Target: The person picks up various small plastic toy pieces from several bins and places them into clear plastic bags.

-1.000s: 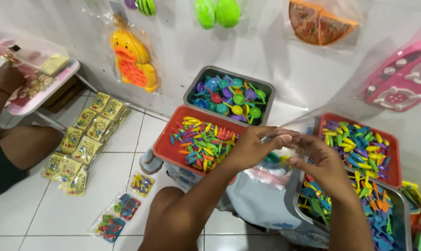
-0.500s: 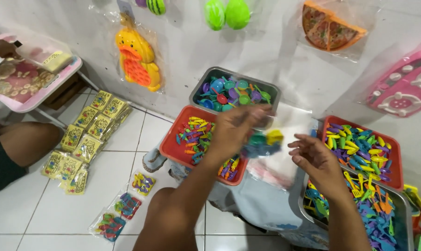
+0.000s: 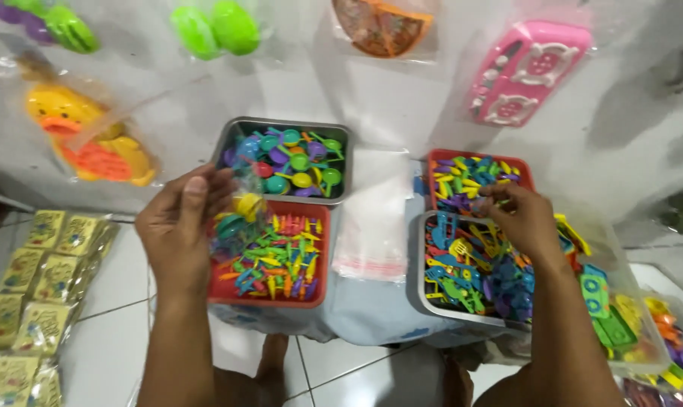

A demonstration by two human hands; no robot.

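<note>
My left hand (image 3: pixel 182 218) holds a small clear plastic bag (image 3: pixel 240 215) with a few coloured toy pieces in it, over the left red tray (image 3: pixel 222 294) of small plastic toy utensils. My right hand (image 3: pixel 521 218) reaches down with pinched fingers at the border between the far red tray (image 3: pixel 435 160) of coloured pieces and the grey metal tray (image 3: pixel 419 279) of blue, green and yellow toys. Whether it grips a piece I cannot tell. A grey metal tray (image 3: pixel 228 134) of toy spoons and pans sits behind the left red tray.
A stack of empty clear bags (image 3: pixel 374 218) lies between the trays. Packed toys hang on the white wall: a yellow duck (image 3: pixel 85 139), green shapes (image 3: pixel 213 29), a pink set (image 3: pixel 526 71). Yellow packets (image 3: pixel 36 290) lie on the tiled floor at left. More coloured toys (image 3: pixel 628 324) fill a bin at right.
My left hand has carried the small bag leftward, away from my right hand, to above the left red tray. My right hand has dropped to the right-hand trays. The view has moved closer.
</note>
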